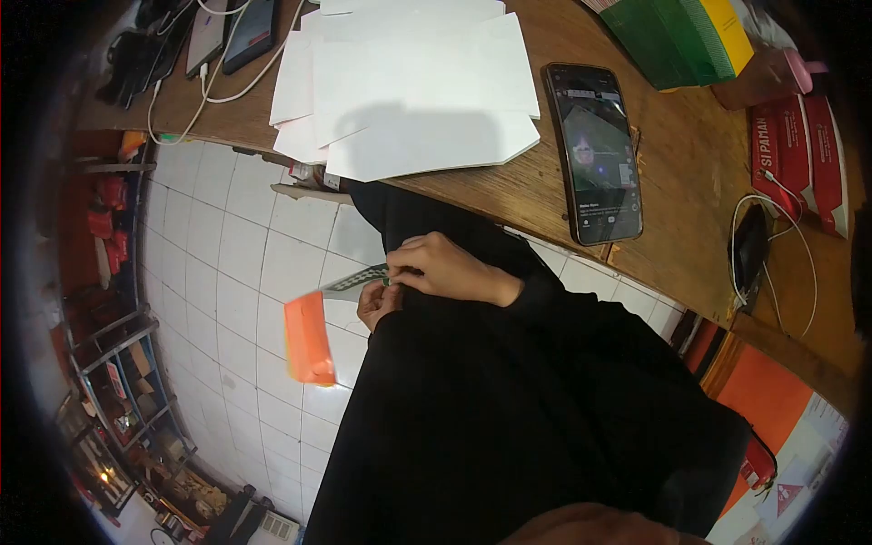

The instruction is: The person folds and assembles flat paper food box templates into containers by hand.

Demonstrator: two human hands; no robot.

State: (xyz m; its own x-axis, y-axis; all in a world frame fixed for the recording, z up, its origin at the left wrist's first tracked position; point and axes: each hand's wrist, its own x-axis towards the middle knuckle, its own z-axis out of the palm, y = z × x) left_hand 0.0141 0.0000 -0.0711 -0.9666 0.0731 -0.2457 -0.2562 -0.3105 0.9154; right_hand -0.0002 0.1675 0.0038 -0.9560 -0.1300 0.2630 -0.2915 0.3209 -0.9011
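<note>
My right hand [445,268] reaches in from the right, its fingers bent and pinched at the end of a narrow dark strip with a light checked pattern [359,278]. Just below it, my left hand [377,304] has its fingertips closed on the same end of the strip. The two hands nearly touch, over the black cloth [509,391] of my clothing. From the strip's far end an orange piece with a yellow edge [310,338] hangs over the tiled floor. The exact grip of the fingertips is small and partly hidden.
White sheets [409,91] lie stacked on the wooden table [672,136], beside a lit phone [595,154]. A green and yellow box [677,41], a red package [799,154] and a white cable [815,272] are at right. Metal shelving [136,381] stands at left.
</note>
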